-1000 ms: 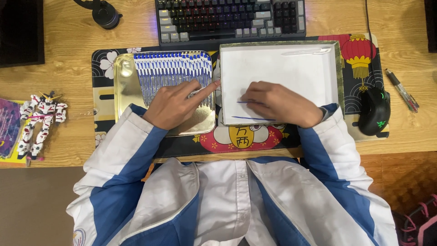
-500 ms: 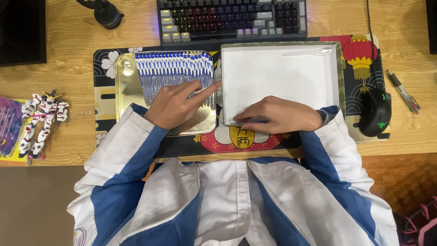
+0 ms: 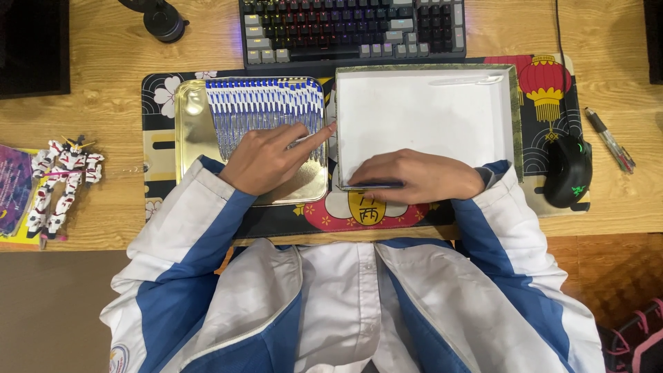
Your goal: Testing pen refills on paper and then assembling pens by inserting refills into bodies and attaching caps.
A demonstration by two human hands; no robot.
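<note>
**Two hands at two trays on a wooden bench**

A person in a white and blue jacket leans over a pale wooden bench (image 3: 103, 83), seen from straight above. A dark desk mat (image 3: 155, 148) printed with flowers and a red lantern (image 3: 547, 79) covers the middle of it, and two trays lie side by side on the mat.

The left hand (image 3: 266, 159) rests on the gold metal tray (image 3: 190, 131), which holds a tight row of blue and white pens (image 3: 266, 103) along its far half. Its forefinger is stretched out to the right, the tip near the tray's right rim and just beside the pens' lower ends; the other fingers are curled under, and whether they grip anything cannot be told.

The right hand (image 3: 418, 176) lies flat, palm down, on the near edge of the white shallow tray (image 3: 421, 114). Its fingers are closed down over a dark slim pen (image 3: 373, 185) that lies along the near rim, pressing it rather than lifting it (only a short piece of the pen shows past the fingertips). A clear pen cap or tube (image 3: 466, 81) lies in the tray's far right corner.

Around the mat: a backlit keyboard (image 3: 352, 27) at the far edge, a black mouse (image 3: 568, 169) on the right, a loose pen (image 3: 609, 138) beyond it, a white toy robot figure (image 3: 61, 179) on the left, and a dark round object (image 3: 164, 17) at the top left. A brown floor shows below the bench edge.
</note>
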